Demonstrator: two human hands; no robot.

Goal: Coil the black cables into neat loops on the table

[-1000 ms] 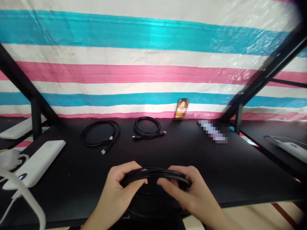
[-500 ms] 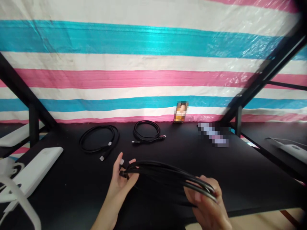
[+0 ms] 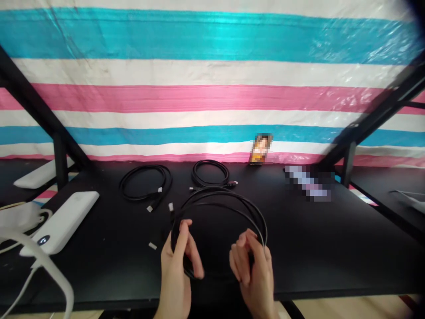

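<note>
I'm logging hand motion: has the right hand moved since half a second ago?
Yes: the right hand has moved left, toward the nearer white power bank.

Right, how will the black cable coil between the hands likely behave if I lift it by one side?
Probably flexible but springy: the black cable coil bows in rounded arcs. It may splay, since some strands stand apart. The pale-tipped plug by the left hand could swing or snag.

Three coiled black cables (image 3: 217, 188) (image 3: 156, 195) (image 3: 194, 176), one in the fingers (image 3: 197, 262) and two beyond them, plus two flat white oblong devices (image 3: 64, 221) (image 3: 40, 174) left of the fingers.
</note>
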